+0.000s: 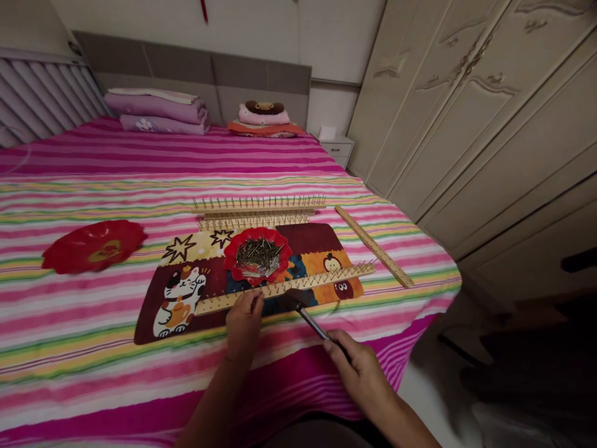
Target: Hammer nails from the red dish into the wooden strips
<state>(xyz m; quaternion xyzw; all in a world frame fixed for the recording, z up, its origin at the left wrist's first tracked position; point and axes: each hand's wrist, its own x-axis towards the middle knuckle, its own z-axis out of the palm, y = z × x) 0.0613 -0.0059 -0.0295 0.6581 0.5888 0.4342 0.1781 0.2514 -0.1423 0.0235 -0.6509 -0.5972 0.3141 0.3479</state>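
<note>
My right hand [357, 367] is wrapped round the handle of a hammer [310, 320], whose dark head is just in front of a long wooden strip [289, 285]. Thin nails stand in rows along much of that strip. At the strip's near edge, left of the hammer head, the fingers of my left hand [245, 320] are pinched together; what is between them is too small to make out. Just behind the strip, a red scalloped bowl [228, 254] holds a heap of loose nails [260, 255]. Strip and bowl rest on a patterned mat [149, 311] with a cat drawing.
Several nail-studded wooden strips [261, 210] lie behind the bowl. Another strip [373, 246] lies slantwise at the right. A red scalloped dish [96, 246] is at the left on the striped bedspread [69, 323]. Folded bedding [158, 112] is by the headboard; a wardrobe [466, 112] stands right.
</note>
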